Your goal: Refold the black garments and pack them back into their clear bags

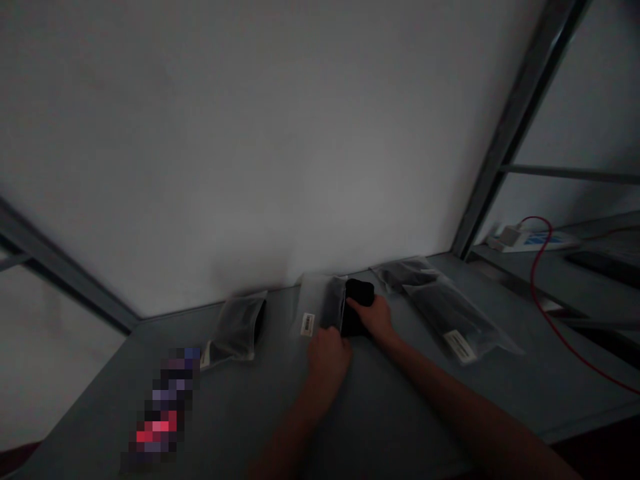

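Note:
A frosted plastic bag (310,300) with a small white label lies near the back of the grey shelf, its opening facing right. My left hand (330,350) is closed on the bag's lower front edge. At that opening is a black item (359,293), partly inside the bag. My right hand (373,317) grips the black item, thumb on top. The item's far end inside the bag looks dark through the plastic.
Another filled bag (237,330) lies to the left, and two more bags (455,317) (407,273) lie to the right. A pixelated patch covers something at front left. A red cable (537,293) and a power strip (535,239) are at far right.

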### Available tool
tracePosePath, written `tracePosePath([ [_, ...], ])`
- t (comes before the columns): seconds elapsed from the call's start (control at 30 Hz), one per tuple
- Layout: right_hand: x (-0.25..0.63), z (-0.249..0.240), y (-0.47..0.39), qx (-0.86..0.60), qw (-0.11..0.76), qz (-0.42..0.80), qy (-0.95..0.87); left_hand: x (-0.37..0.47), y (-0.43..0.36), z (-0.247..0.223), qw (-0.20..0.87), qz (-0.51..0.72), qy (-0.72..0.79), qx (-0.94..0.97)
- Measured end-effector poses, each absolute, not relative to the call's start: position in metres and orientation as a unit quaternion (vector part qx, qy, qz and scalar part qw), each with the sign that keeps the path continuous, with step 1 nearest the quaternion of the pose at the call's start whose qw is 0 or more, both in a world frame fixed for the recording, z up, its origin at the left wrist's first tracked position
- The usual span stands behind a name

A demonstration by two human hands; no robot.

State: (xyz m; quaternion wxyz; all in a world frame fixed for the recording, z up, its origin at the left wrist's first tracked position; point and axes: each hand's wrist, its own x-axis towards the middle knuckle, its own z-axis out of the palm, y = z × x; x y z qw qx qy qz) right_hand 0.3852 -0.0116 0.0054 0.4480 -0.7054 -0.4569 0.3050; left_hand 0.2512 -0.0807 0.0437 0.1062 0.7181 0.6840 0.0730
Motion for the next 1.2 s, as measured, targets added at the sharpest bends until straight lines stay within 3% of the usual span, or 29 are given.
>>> tracePosePath([
  [0.13,0.375,0.01,-0.02,-0.666,0.487,0.26,-0.501,0.259,-0.089,0.05,0.085,0.051,0.655,0.749],
  [0.27,0.375,0.013,-0.017,-0.613,0.454,0.333,-0.555,0.258,-0.092,0.06,0.067,0.05,0.615,0.784],
  [0.4,0.383,0.014,-0.011,-0.59,0.432,0.396,-0.555,0.248,-0.085,0.067,0.067,0.135,0.618,0.772],
  [0.57,0.386,0.016,-0.014,-0.535,0.383,0.479,-0.581,0.215,-0.054,0.065,-0.006,0.274,0.666,0.694],
  [0.7,0.385,0.019,-0.022,-0.484,0.307,0.534,-0.621,0.184,-0.024,0.053,0.118,0.237,0.671,0.692],
  [0.83,0.386,0.021,-0.026,-0.449,0.294,0.566,-0.626,0.168,-0.011,0.045,0.193,0.203,0.64,0.716],
  [1.07,0.383,0.026,-0.026,-0.435,0.303,0.602,-0.597,0.17,-0.014,0.051,0.188,0.229,0.638,0.711],
  [1.2,0.38,0.031,-0.033,-0.425,0.253,0.563,-0.663,0.182,-0.021,0.052,0.174,0.249,0.646,0.7],
])
